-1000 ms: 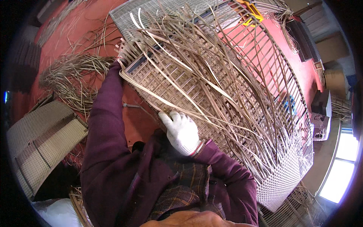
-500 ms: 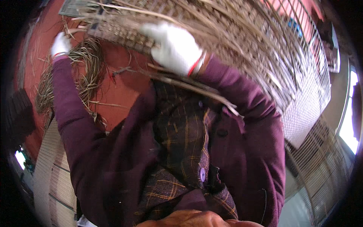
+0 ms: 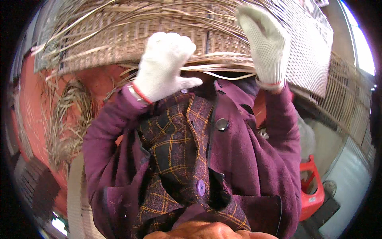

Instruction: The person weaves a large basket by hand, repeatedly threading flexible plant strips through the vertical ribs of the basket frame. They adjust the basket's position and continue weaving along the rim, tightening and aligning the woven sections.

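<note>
A long woven panel of brown, flat strips point(image 3: 159, 32) stretches across in front of me, with loose strips lying along its top. At its near edge is my left hand point(image 3: 161, 65) in a white knitted glove. Its thumb points out to the right, away from the bent fingers, and no strip shows in it. My right hand point(image 3: 268, 46), gloved the same way, is raised over the panel's right part. Its fingers are pressed together; what they hold, if anything, is hidden. Pale loose strips point(image 3: 227, 75) curve along the near edge between my hands.
A loose coil of strips point(image 3: 71, 111) lies on the red floor point(image 3: 36, 103) at left. Paler woven mesh point(image 3: 310, 47) continues the panel at right, beside a slatted rack point(image 3: 350, 87). A red plastic stool point(image 3: 311, 191) stands at lower right.
My left hand has come from the far left, near the coil, to the middle of the near edge. My right hand has moved to the right. The view has turned, so the panel lies more level.
</note>
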